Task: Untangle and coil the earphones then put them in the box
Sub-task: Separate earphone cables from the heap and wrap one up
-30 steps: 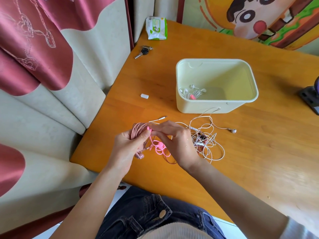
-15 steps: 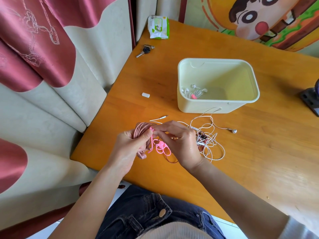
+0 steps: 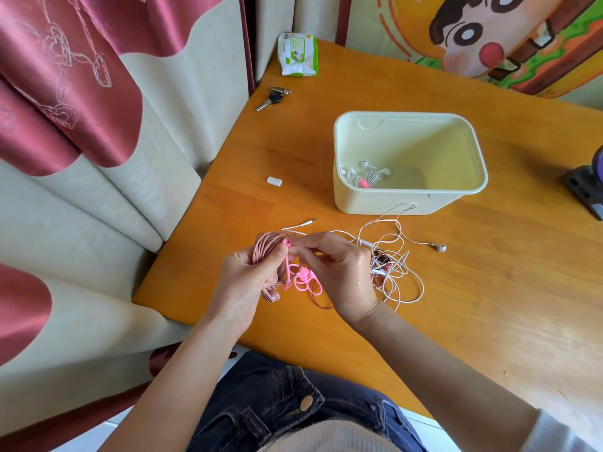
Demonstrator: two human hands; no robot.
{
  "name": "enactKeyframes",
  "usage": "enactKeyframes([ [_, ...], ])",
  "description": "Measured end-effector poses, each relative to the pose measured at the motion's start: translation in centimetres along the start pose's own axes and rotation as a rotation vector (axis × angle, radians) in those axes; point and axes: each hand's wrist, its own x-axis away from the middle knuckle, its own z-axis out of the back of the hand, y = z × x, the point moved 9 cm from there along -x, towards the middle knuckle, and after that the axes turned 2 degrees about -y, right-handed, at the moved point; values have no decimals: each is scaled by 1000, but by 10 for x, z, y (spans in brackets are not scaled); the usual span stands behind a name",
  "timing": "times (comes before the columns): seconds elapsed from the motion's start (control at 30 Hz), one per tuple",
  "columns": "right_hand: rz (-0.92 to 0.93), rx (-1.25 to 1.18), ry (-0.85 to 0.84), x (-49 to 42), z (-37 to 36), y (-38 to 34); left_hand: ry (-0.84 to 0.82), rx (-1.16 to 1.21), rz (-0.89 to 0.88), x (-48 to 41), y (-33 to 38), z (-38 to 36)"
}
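My left hand (image 3: 251, 278) grips a coil of dusty pink earphones (image 3: 266, 247) just above the wooden table (image 3: 489, 305). My right hand (image 3: 336, 269) pinches a bright pink silicone tie (image 3: 301, 278) at the top of that coil, and the tie's loops hang below my fingers. To the right lies a tangle of white and red earphone wires (image 3: 391, 265), with one white earbud (image 3: 441, 247) stretched out. The pale yellow box (image 3: 408, 200) stands behind, holding coiled white earphones (image 3: 365, 176) in its left corner.
A key (image 3: 272, 98) and a green wipes pack (image 3: 297, 54) lie at the table's far left corner. A small white cap (image 3: 274, 181) sits left of the box. A dark stand (image 3: 587, 187) is at the right edge. Curtains hang on the left.
Both hands stay in place at the pink coil; my right fingers have shifted slightly on the pink tie. The view has tilted a little.
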Motion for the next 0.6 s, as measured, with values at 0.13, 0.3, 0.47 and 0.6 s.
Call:
enactKeyframes([
  [0.13,-62,-60,-98,-4,-5,3,-23,-57,-22,-1,2,3],
  [0.3,-107,-59,-264,-9,-13,6,-40,-113,4,-1,3,6],
  [0.47,-141,-53,-390,-9,-21,9,-21,-114,38,-1,-2,8],
  [0.6,-101,20,-446,-8,-27,7,-11,-51,93,2,-7,5],
])
